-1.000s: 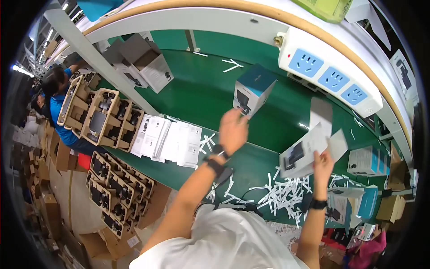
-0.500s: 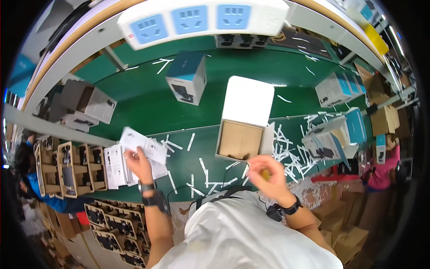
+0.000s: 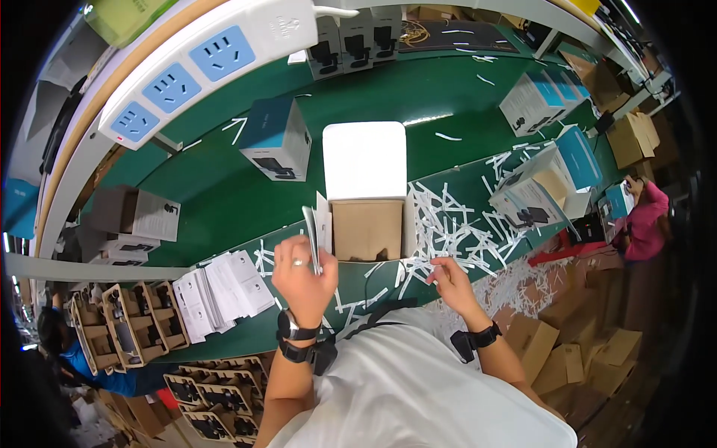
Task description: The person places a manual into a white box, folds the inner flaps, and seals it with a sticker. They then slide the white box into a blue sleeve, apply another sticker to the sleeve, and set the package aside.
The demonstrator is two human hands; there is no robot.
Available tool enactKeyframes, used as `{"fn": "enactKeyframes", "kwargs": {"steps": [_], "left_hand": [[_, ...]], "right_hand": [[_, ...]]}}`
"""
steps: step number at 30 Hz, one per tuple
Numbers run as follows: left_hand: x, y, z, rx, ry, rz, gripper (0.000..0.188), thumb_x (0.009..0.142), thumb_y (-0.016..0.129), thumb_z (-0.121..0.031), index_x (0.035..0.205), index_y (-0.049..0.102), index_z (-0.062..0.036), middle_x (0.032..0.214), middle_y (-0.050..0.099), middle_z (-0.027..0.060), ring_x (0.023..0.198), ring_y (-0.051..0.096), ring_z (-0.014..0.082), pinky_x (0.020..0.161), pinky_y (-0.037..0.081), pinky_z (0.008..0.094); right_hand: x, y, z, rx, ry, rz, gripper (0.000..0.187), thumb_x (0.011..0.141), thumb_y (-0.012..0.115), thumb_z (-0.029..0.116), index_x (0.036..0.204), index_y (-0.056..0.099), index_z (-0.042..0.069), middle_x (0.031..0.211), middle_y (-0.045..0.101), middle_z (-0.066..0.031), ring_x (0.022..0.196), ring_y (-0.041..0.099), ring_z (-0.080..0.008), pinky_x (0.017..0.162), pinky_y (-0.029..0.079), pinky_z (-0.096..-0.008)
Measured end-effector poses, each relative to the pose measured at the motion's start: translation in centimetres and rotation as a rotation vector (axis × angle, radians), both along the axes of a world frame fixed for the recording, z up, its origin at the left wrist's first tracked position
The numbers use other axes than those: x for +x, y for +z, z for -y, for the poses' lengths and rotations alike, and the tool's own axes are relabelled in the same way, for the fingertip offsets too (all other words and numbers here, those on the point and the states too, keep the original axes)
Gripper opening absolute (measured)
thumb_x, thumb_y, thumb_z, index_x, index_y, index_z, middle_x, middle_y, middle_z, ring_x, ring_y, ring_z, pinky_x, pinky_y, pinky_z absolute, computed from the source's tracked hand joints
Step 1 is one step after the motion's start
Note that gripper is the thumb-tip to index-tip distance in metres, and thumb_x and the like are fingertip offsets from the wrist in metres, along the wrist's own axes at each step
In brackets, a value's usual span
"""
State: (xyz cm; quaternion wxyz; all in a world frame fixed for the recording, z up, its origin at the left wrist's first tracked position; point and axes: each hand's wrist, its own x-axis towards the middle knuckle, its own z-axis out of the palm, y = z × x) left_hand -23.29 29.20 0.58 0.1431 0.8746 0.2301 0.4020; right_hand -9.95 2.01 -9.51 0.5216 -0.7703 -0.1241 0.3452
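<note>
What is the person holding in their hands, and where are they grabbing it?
The left hand pinches white leaflets by their lower edge. The right hand holds nothing.

open box (image 3: 367,224): white lid + walls, plain brown cardboard insert
leaflets in left hand (image 3: 317,231): white, thin grey edges
left hand (image 3: 302,280): silver ring, black watch + black strap on wrist
right hand (image 3: 452,284): black band on wrist
counter (image 3: 216,194): dark green, glossy
paper strips (image 3: 448,224): white, scattered
closed box (image 3: 278,140): teal-blue top, white sides w/ black product print
leaflet stack (image 3: 220,291): white w/ fine grey print
power strip (image 3: 202,63): white body, light-blue sockets, red switch at end
trays (image 3: 123,328): brown cardboard, black parts inside
shirt (image 3: 418,388): white
person far right (image 3: 646,224): pink sleeve
</note>
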Motion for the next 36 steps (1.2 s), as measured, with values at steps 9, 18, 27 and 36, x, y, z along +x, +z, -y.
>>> {"fn": "enactKeyframes", "kwargs": {"steps": [9, 18, 27, 36], "left_hand": [[-0.7, -2.6, 0.5, -0.488, -0.008, -0.031, 0.065, 0.073, 0.084, -0.019, 0.128, 0.054, -0.0038, 0.116, 0.06, 0.0141, 0.091, 0.06, 0.0224, 0.071, 0.05, 0.036], [2.1, -3.6, 2.0, -0.146, -0.481, -0.189, 0.075, 0.082, 0.076, -0.017, 0.15, 0.045, -0.0093, 0.152, 0.044, 0.0216, 0.139, 0.044, 0.041, 0.113, 0.039, 0.0462], [2.7, -5.7, 3.0, 0.095, -0.487, -0.405, 0.072, 0.08, 0.078, -0.023, 0.147, 0.051, -0.0142, 0.154, 0.045, 0.0144, 0.14, 0.044, 0.0361, 0.113, 0.038, 0.0469], [2.6, -5.6, 2.9, 0.058, -0.493, -0.414, 0.067, 0.085, 0.074, -0.026, 0.147, 0.052, -0.0153, 0.156, 0.043, 0.0132, 0.142, 0.042, 0.0372, 0.113, 0.038, 0.049]], "right_hand": [[2.4, 7.0, -3.3, 0.122, -0.006, 0.272, 0.023, 0.088, 0.072, 0.006, 0.111, 0.072, 0.003, 0.102, 0.069, -0.0033, 0.067, 0.051, -0.0054, 0.062, 0.041, -0.0214], [2.4, 7.1, -7.0, 0.141, 0.472, 0.758, 0.048, 0.091, 0.062, 0.032, 0.133, 0.062, 0.007, 0.14, 0.06, -0.0149, 0.105, 0.069, -0.031, 0.082, 0.057, -0.0337], [6.9, 5.7, -10.0, -0.062, 0.053, 0.956, 0.014, 0.088, 0.068, 0.017, 0.099, 0.063, 0.008, 0.084, 0.07, -0.0093, 0.075, 0.069, -0.0296, 0.065, 0.054, -0.0385], [6.9, 5.9, -10.1, -0.136, 0.017, 0.954, 0.011, 0.088, 0.068, 0.018, 0.093, 0.065, 0.009, 0.083, 0.07, -0.0098, 0.076, 0.069, -0.0316, 0.064, 0.054, -0.0397]]}}
